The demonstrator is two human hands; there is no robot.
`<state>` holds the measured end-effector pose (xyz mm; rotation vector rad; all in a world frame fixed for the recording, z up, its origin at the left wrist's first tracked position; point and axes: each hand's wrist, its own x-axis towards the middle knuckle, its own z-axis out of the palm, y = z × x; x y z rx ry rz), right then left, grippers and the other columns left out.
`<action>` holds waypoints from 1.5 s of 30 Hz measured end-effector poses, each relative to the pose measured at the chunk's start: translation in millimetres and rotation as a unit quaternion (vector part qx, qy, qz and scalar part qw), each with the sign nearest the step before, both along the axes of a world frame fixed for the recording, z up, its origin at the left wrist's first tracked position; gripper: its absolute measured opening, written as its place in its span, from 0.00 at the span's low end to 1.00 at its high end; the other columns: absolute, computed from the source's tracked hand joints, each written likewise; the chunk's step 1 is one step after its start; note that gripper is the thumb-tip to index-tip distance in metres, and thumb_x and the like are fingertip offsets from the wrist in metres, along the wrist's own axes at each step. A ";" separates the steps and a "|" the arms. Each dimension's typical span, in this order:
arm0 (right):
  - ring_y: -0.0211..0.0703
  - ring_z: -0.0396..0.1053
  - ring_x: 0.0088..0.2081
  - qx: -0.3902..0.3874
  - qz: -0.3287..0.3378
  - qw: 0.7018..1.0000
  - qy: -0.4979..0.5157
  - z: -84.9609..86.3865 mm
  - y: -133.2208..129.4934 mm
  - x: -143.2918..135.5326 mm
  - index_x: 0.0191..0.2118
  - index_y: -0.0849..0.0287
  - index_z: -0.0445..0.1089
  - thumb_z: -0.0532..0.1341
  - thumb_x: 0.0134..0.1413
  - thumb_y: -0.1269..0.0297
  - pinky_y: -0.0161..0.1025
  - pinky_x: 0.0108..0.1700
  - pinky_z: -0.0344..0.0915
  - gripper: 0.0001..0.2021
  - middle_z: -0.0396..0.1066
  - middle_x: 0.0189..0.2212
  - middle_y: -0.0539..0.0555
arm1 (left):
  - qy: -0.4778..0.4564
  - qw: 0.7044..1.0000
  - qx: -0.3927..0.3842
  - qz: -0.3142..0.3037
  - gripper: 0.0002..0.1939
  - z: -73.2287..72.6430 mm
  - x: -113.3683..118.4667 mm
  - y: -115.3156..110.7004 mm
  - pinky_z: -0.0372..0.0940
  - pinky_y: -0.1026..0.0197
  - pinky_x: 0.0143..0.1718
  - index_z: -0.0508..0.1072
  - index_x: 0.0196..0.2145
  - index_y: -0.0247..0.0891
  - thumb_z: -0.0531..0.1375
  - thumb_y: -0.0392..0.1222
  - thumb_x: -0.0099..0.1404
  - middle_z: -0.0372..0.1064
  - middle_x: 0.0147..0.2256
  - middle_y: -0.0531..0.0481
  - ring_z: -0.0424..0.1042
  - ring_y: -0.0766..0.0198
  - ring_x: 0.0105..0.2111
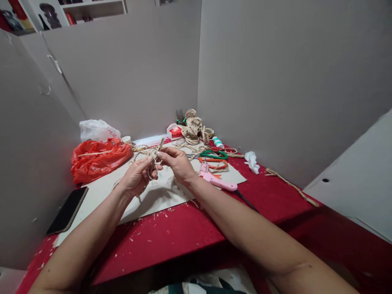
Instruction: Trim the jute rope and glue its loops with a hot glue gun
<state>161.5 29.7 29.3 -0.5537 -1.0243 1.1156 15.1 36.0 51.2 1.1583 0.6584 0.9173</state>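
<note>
Both hands meet over a white board [171, 200] on the table. Between the fingertips is a piece of tan twine [160, 148], its stiff end pointing up and thin loops hanging below. My left hand [137, 175] pinches it from the left, fingers curled beneath. My right hand [177, 162] grips the same twine between thumb and forefinger. Just right of my right hand lie a pink glue gun [216, 179], orange-handled scissors [219, 164] and green-handled scissors [216, 154]. How the twine is wound inside the fingers is partly hidden.
A red plastic bag [101, 161] and a black phone [67, 210] lie at left. Coiled braided rope [192, 128] is piled at the back, near a thread spool [217, 142]. Crumpled tissue [252, 162] and a rope length [294, 188] lie right. Grey walls [137, 73] enclose the table.
</note>
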 end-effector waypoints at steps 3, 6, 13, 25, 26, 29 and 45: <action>0.33 0.66 0.26 -0.004 0.010 1.000 0.029 2.0 1.2 3.0 0.27 0.57 0.74 0.72 0.37 0.56 0.32 0.28 0.63 0.12 0.71 0.24 0.46 | 0.017 0.999 -0.027 -0.013 0.17 -0.8 -1.3 3.6 0.66 0.66 0.23 0.75 0.33 0.33 0.64 0.52 0.58 0.74 0.26 0.45 0.70 0.68 0.20; 0.32 0.66 0.28 -0.008 0.008 0.998 0.059 4.8 3.0 6.3 0.28 0.56 0.73 0.72 0.35 0.56 0.32 0.30 0.64 0.14 0.71 0.26 0.45 | 0.060 0.997 -0.045 0.034 0.15 -2.2 -6.0 12.5 0.67 0.65 0.24 0.73 0.28 0.32 0.64 0.49 0.59 0.75 0.26 0.43 0.72 0.66 0.21; 0.33 0.65 0.30 -0.011 -0.010 0.998 0.055 12.6 4.1 14.2 0.29 0.56 0.71 0.72 0.34 0.55 0.32 0.32 0.63 0.15 0.69 0.26 0.44 | 0.084 0.986 -0.052 0.132 0.14 -21.3 -31.1 54.6 0.58 0.71 0.15 0.63 0.21 0.35 0.64 0.39 0.58 0.59 0.13 0.59 0.58 0.74 0.11; 0.32 0.62 0.25 0.025 0.091 0.964 -0.249 18.7 19.6 5.8 0.22 0.61 0.67 0.61 0.51 0.73 0.33 0.34 0.59 0.09 0.64 0.18 0.44 | 0.041 0.998 0.019 -0.048 0.14 -1.3 -16.3 32.7 0.59 0.74 0.18 0.77 0.32 0.29 0.73 0.37 0.47 0.71 0.25 0.51 0.60 0.77 0.18; 0.32 0.62 0.26 0.030 0.090 0.960 -0.264 20.6 19.2 9.2 0.23 0.62 0.67 0.61 0.51 0.73 0.33 0.35 0.60 0.08 0.65 0.19 0.45 | 0.049 0.997 0.021 -0.051 0.15 -1.5 -16.3 32.3 0.60 0.73 0.19 0.77 0.33 0.29 0.73 0.36 0.47 0.72 0.26 0.51 0.61 0.77 0.18; 0.33 0.66 0.32 0.043 0.034 0.936 -0.348 26.8 16.5 33.6 0.35 0.63 0.72 0.62 0.53 0.71 0.33 0.38 0.63 0.03 0.73 0.30 0.49 | 0.064 0.996 0.024 -0.050 0.17 -3.1 -18.0 33.4 0.62 0.74 0.20 0.78 0.36 0.30 0.72 0.34 0.47 0.74 0.28 0.49 0.65 0.75 0.21; 0.50 0.69 0.39 -0.200 -0.117 0.513 -0.826 -8.6 31.3 179.4 0.45 0.63 0.72 0.65 0.43 0.74 0.39 0.37 0.61 0.18 0.73 0.39 0.61 | 0.060 0.997 -0.050 0.015 0.11 -44.3 -14.0 50.2 0.70 0.71 0.28 0.76 0.33 0.30 0.69 0.27 0.50 0.72 0.26 0.53 0.71 0.72 0.24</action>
